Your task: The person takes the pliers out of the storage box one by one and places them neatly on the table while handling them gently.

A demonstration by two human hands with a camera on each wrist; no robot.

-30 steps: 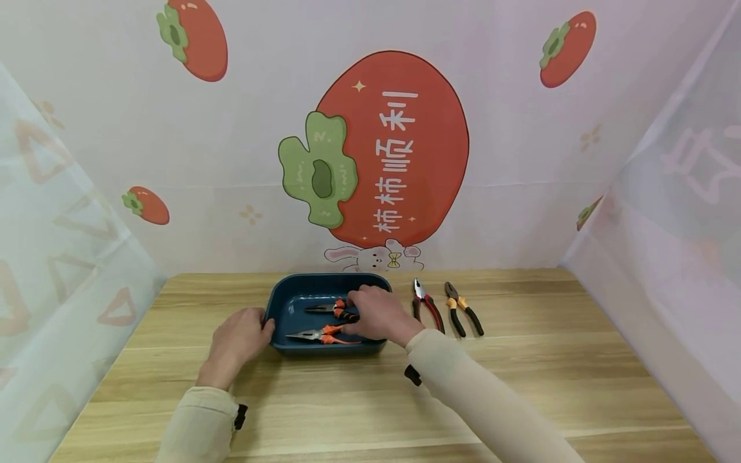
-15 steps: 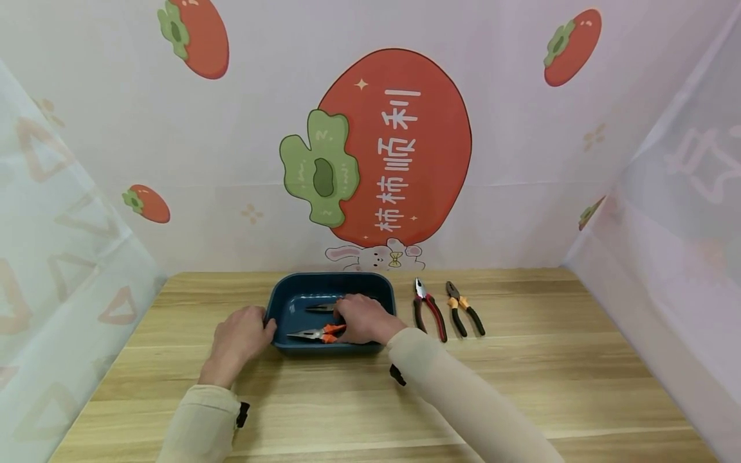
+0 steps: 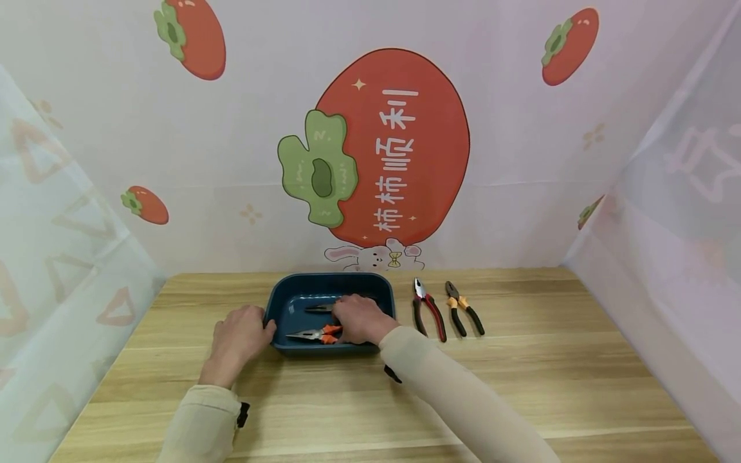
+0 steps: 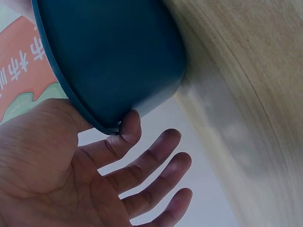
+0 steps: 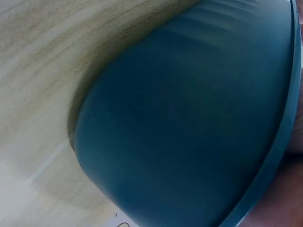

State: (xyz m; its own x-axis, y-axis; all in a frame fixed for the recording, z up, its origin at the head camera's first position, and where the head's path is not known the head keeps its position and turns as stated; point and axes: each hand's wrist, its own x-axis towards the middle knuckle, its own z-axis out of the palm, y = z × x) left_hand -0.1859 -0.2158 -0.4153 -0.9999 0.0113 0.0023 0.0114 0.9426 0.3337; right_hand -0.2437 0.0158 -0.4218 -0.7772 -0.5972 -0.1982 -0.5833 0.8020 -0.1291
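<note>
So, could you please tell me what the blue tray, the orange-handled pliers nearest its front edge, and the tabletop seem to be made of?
Blue tray: probably plastic, smooth and softly glossy, with highlights inside and rounded corners.
Orange-handled pliers: metal nose, silvery and shiny; evenly orange grips, likely plastic or rubber.
Tabletop: wood or wood-look laminate, showing pale grain.

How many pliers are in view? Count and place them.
4 visible: rear pliers and front pliers in the tray, partly behind the right hand; red pliers and yellow pliers on the table to its right. Others may hide there.
</note>
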